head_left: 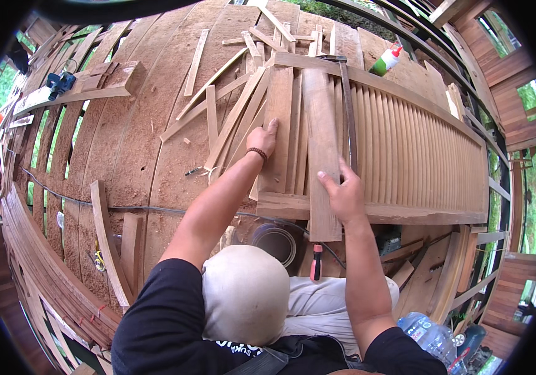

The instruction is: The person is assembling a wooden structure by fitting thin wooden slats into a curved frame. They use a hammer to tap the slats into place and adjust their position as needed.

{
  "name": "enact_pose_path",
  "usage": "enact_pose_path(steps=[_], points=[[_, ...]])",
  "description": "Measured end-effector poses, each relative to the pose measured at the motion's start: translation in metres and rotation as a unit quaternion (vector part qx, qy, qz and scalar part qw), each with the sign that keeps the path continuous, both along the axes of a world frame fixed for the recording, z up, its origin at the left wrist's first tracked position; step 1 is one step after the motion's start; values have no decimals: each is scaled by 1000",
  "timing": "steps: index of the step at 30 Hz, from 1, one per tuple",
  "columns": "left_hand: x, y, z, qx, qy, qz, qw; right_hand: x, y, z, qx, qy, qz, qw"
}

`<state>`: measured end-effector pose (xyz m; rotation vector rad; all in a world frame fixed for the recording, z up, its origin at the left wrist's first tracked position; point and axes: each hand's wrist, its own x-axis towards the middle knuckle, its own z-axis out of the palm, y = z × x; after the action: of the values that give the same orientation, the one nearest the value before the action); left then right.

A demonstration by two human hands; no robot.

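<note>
A louvred wooden shutter panel (405,131) lies before me, its slats set between two long rails. My left hand (261,139) is closed on the outer edge of the panel's left end board (277,153), thumb on top. My right hand (345,192) grips the near end of a flat wooden board (323,144), which lies across the panel and overhangs its near rail. The board's far part is slightly blurred. Just right of it, a dark bar clamp (349,106) spans the panel. A tool with a red and black handle (316,264) points out below the board, its tip hidden.
Loose wood strips (218,112) are piled left of and beyond the panel. A green and white bottle (385,60) with a red cap stands past the far rail. A round container (275,245) sits near my knee. A black cable (136,208) crosses the sawdust-covered planks.
</note>
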<state>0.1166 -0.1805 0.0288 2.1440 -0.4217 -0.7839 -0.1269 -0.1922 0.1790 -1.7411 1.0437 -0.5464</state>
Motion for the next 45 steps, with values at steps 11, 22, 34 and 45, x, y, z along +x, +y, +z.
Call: enact_pose_path(steps=[11, 22, 34, 45], points=[[-2, 1, -2, 12, -16, 9, 1000, -6, -8, -4, 13, -1, 1, 1000], [6, -3, -18, -12, 0, 0, 1000, -5, -11, -5, 47, 4, 5, 999], [4, 0, -11, -12, 0, -6, 1000, 1, -8, 2, -12, 70, 1, 997], [5, -3, -6, -8, 0, -8, 1000, 6, -12, -5, -42, 68, -1, 997]])
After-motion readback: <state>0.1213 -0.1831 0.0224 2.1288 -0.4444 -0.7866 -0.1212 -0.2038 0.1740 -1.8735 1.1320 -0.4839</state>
